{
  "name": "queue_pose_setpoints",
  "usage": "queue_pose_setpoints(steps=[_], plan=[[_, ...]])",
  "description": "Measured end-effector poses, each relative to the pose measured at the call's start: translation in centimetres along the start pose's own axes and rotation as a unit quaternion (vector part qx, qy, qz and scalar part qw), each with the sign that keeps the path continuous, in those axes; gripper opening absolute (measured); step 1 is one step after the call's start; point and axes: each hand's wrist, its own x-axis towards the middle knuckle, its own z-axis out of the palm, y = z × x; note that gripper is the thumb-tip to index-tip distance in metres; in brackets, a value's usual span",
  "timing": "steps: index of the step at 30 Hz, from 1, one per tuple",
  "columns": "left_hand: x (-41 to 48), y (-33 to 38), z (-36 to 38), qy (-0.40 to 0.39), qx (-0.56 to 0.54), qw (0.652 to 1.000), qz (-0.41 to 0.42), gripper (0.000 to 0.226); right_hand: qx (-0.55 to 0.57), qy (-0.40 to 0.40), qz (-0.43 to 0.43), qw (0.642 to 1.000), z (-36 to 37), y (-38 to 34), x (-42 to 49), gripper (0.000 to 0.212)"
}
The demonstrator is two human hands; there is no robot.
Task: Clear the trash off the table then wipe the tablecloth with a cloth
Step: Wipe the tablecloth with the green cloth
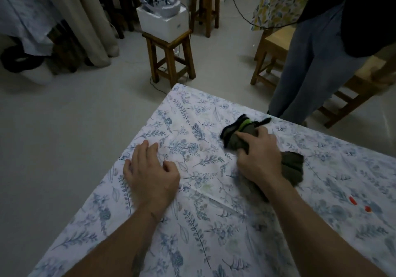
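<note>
The right hand [258,156] presses down on the bunched dark cloth [242,136] near the tablecloth's [214,223] far edge, fingers curled over it. The left hand [150,173] rests spread and empty beside the left edge. Two red spots [360,204] lie at right; much cloth hides under the hand.

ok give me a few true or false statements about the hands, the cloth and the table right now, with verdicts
1. The right hand presses a dark cloth onto the tablecloth. True.
2. The left hand holds a cloth too. False: it rests bare on the tablecloth, fingers spread.
3. Two small red marks show on the tablecloth to the right of the right arm. True.
4. The white box sits on the table. False: it sits on a wooden stool beyond the table.
</note>
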Motion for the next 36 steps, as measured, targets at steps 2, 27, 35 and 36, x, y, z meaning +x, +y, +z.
queue_pose_setpoints(steps=[2,27,35,36], plan=[[0.0,0.0,-0.1,-0.006,0.004,1.000,0.000,0.058,0.016,-0.029,-0.060,0.998,1.4,-3.7,0.0,0.046],[0.0,0.3,-0.4,-0.021,0.006,1.000,-0.010,0.063,-0.013,-0.001,0.015,1.000,1.5,-3.3,5.2,0.051],[0.0,0.1,-0.5,-0.022,-0.017,1.000,-0.009,0.063,-0.085,-0.010,-0.129,0.988,1.8,-2.3,1.8,0.053],[0.0,0.1,-0.5,-0.023,-0.014,1.000,-0.009,0.063,-0.091,0.003,-0.076,0.993,1.3,-1.0,2.0,0.053]])
